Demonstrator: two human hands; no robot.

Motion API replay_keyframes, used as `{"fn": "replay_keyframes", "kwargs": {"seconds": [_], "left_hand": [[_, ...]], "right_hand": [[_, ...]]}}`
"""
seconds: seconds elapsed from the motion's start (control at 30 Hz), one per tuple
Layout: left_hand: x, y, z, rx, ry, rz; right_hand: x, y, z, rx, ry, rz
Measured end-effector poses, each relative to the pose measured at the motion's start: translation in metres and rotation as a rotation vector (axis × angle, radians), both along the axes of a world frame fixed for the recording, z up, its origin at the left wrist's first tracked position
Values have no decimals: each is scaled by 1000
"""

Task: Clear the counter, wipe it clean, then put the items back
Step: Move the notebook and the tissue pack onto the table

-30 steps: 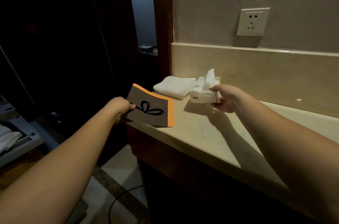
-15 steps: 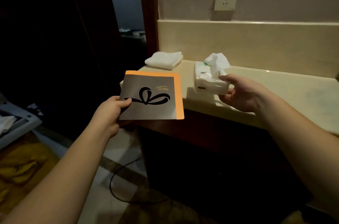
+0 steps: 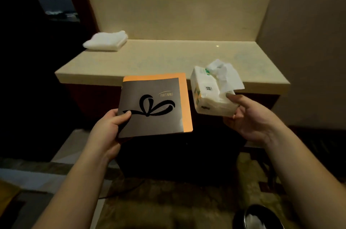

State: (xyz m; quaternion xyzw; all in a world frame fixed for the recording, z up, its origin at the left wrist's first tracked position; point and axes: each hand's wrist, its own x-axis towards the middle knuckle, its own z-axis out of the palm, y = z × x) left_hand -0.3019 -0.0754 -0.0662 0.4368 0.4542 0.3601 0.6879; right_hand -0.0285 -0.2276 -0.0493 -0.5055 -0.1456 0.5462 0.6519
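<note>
Beige counter (image 3: pixel 168 60) nearly bare: with left hand (image 3: pixel 108 129) pinching booklet (image 3: pixel 155 105), right hand (image 3: pixel 250 116) gripping tissue pack (image 3: pixel 211 95), set both down elsewhere, then fetch far-left folded towel (image 3: pixel 106 41).

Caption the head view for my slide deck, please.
Left hand holds a booklet, right hand a tissue pack; folded towel on counter.

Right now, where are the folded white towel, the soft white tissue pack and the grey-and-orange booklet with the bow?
Folded white towel (image 3: pixel 106 41), head view: middle of its top fold.
Soft white tissue pack (image 3: pixel 209 95), head view: its plastic side.
Grey-and-orange booklet (image 3: pixel 153 108), head view: grey cover, by the bow.
</note>
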Motion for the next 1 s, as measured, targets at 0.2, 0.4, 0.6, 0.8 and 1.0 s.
{"fn": "replay_keyframes", "kwargs": {"seconds": [0.2,0.4,0.6,0.8,1.0], "left_hand": [[77,-51,-22,-43,74,-233],[164,-113,-45,-21,134,-434],[253,-202,-61,15,153,-631],[330,-286,-75,15,204,-779],[408,-390,-92,-17,259,-935]], "right_hand": [[34,-104,-33,-107,37,-257],[69,-218,-65,-124,85,-497],[102,-337,-84,-88,150,-682],[133,-444,-103,-62,218,-840],[159,-560,-125,-124,253,-972]]}}
